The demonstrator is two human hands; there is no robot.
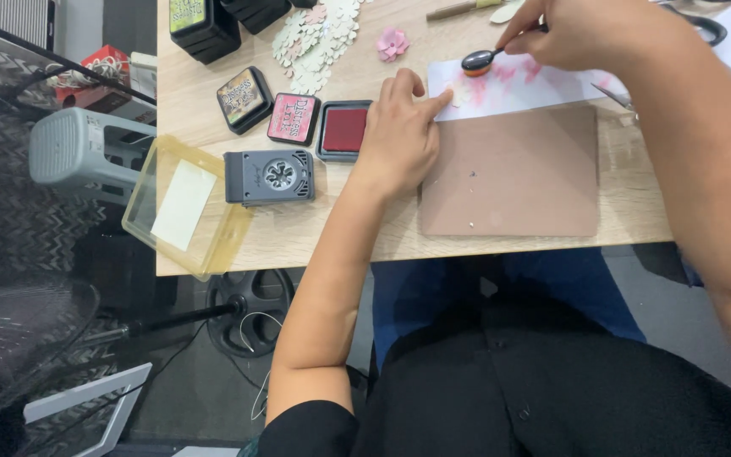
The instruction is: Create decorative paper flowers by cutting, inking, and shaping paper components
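Black fabric of the person's top [501, 381] fills the lower middle of the view, with blue trousers [585, 283] showing just under the table edge. At the left of the light wooden table [315, 241], a clear yellowish plastic tray [181, 206] overhangs the edge and holds one pale rectangular card [182, 203]. Beside it sits a grey flower-shaped paper punch [270, 176]. Behind that stand three small square ink pads in a row: a closed one with a brownish label [244, 99], a closed one with a pink label [293, 118], and an open one showing a red pad [344, 129]. Farther back lie a heap of pale paper flower cut-outs [315, 38] and one pink paper flower [392, 43].

Forearm stretched forward, the left hand [399, 140] lies flat, its fingertips pressing a small pale cut-out [458, 91] on a white sheet smudged pink [518, 85]. A brown cardboard mat [513, 173] lies just in front. The right hand [585, 34] pinches shut on a small black round-headed blending tool [480, 61], whose orange tip touches the sheet beside the cut-out.
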